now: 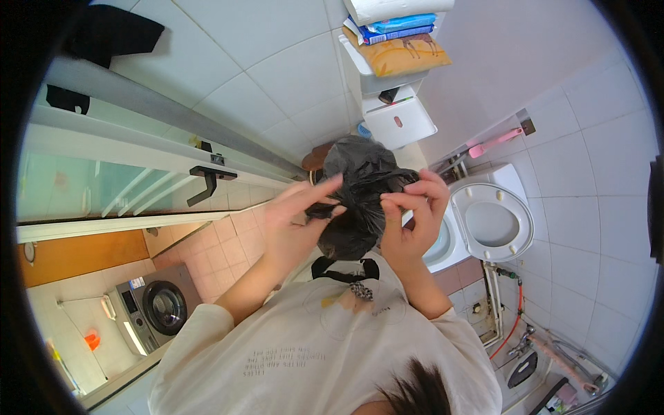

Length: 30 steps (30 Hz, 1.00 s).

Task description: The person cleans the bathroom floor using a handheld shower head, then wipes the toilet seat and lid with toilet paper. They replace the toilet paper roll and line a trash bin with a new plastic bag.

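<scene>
A full-looking black plastic bag (pixel 359 161) hangs before my chest, its top gathered and creased. What is inside cannot be seen through the film. My left hand (pixel 295 220), slightly blurred, pinches a loose end of the bag between thumb and fingers. On the other side, my right hand (pixel 417 223) grips another corner of the bag with thumb and bent fingertips. Between the two hands, the film is bunched in the middle.
To the right stands a toilet (pixel 441 244) with its lid raised. Ahead are a white step stool (pixel 402 124) and a bin-like stand stacked with wipes (pixel 399 31). A glass door with a black handle (pixel 210 181) stands at left; beyond it is a washing machine (pixel 155 308).
</scene>
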Available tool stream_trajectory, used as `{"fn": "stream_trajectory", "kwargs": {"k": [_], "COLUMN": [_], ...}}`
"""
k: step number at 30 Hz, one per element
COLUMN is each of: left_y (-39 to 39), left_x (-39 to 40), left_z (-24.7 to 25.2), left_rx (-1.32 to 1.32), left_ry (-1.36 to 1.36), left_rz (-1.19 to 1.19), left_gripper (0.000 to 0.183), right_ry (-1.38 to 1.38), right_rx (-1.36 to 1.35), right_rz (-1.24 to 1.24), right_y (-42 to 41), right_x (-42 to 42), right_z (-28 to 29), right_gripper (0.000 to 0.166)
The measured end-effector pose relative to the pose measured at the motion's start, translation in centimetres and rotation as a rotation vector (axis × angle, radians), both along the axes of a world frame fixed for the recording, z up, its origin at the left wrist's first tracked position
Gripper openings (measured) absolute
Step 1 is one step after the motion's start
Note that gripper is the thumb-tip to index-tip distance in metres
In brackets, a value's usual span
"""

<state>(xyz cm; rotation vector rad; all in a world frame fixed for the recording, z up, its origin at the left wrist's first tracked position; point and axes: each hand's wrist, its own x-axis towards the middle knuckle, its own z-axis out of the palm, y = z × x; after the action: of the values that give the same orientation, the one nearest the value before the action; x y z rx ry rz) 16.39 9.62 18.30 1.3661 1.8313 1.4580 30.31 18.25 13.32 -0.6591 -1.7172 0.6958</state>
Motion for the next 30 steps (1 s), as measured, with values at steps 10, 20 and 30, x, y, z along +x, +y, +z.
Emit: {"fn": "stream_trajectory", "kwargs": {"k": [10,20,30], "left_y": [2.7,2.7,3.1], "left_x": [0.4,1.7,0.6], "left_z": [-0.9,-1.9,-1.7], "left_rx": [0.069,0.021,0.072], "left_ry": [0.124,0.129,0.203], "left_rz": [0.021,0.012,-0.073], "left_gripper": [0.027,0.024,0.031], "right_ry": [0.055,-0.148,-0.108], "right_rx": [-0.423,-0.44,-0.033], "right_rz": [0.513,0.557,0.023], "right_y": [3.3,3.5,3.6], "right_x": [0.9,1.3,1.3], "right_z": [2.3,3.9,2.7], "right_gripper": [0.05,0.054,0.017]}}
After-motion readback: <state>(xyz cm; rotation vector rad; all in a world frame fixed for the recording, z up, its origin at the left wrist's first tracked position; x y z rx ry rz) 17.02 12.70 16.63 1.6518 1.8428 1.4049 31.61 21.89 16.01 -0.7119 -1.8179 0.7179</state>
